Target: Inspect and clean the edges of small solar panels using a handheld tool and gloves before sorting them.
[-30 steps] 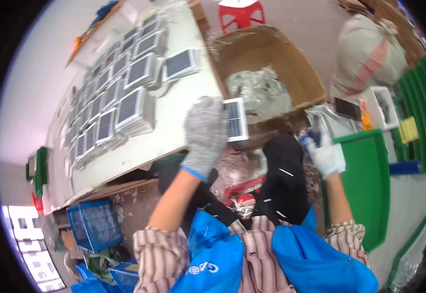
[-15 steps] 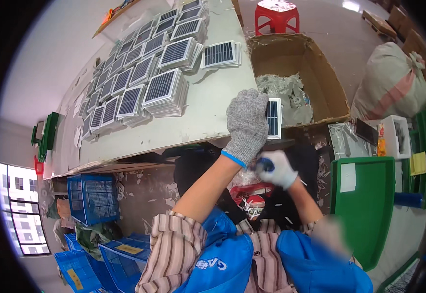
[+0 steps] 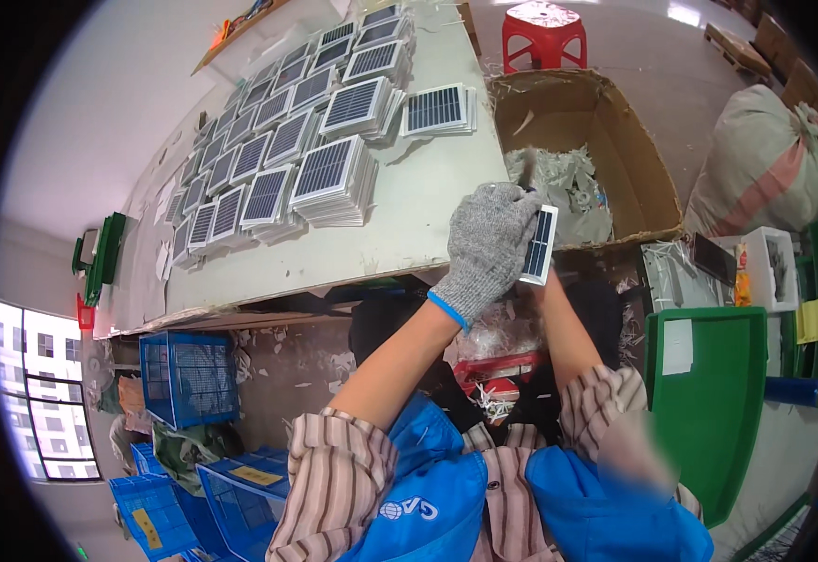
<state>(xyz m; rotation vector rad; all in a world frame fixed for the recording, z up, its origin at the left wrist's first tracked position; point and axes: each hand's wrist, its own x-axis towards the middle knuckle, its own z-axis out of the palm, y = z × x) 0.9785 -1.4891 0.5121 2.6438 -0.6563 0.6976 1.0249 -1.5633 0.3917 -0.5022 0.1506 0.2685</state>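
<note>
One small solar panel [image 3: 538,245], centre-right of frame, stands nearly upright on its long axis, grasped by the gloved left hand [image 3: 490,245]. The right hand is hidden behind it; its grip cannot be told. Roughly two dozen panel stacks [image 3: 334,178] fill the upper-left table [image 3: 409,234].

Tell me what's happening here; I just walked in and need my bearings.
A person's left hand, in a grey knit glove, holds a small white-edged solar panel above a brown cardboard box of pale scraps. The right hand is hidden behind it. Stacks of similar small panels lie on the white table alongside.
</note>
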